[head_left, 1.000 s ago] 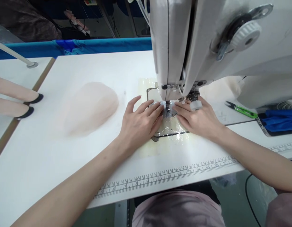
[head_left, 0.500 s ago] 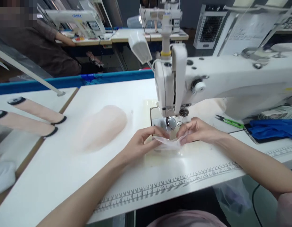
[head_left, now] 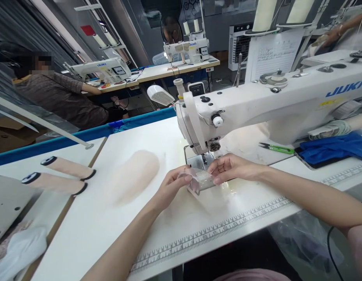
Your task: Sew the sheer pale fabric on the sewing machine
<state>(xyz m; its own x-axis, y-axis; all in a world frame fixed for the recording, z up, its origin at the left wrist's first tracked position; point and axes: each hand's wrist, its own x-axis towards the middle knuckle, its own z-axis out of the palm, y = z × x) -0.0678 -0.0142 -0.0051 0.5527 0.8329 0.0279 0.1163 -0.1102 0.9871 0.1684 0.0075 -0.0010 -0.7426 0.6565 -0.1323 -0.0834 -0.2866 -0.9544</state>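
A small piece of sheer, pale pink fabric (head_left: 202,178) is stretched between my two hands, just in front of the needle area of a white sewing machine (head_left: 242,99). My left hand (head_left: 175,181) pinches its left end between thumb and fingers, where the cloth folds over. At the other end, my right hand (head_left: 226,168) grips the edge with thumb and fingertips close together. The presser foot (head_left: 204,159) is just behind the fabric. Its exact contact with the cloth cannot be made out.
Two peach thread cones (head_left: 59,183) lie at the left. Green-handled thread snips (head_left: 276,148) and a blue cloth (head_left: 334,148) are on the right. A ruler strip (head_left: 210,236) runs along the table's front edge. Another person (head_left: 60,93) sits beyond the blue table edging.
My head view has tilted up, showing more of the room. The fabric's left end is now folded up in my left hand, and my right hand has shifted slightly left.
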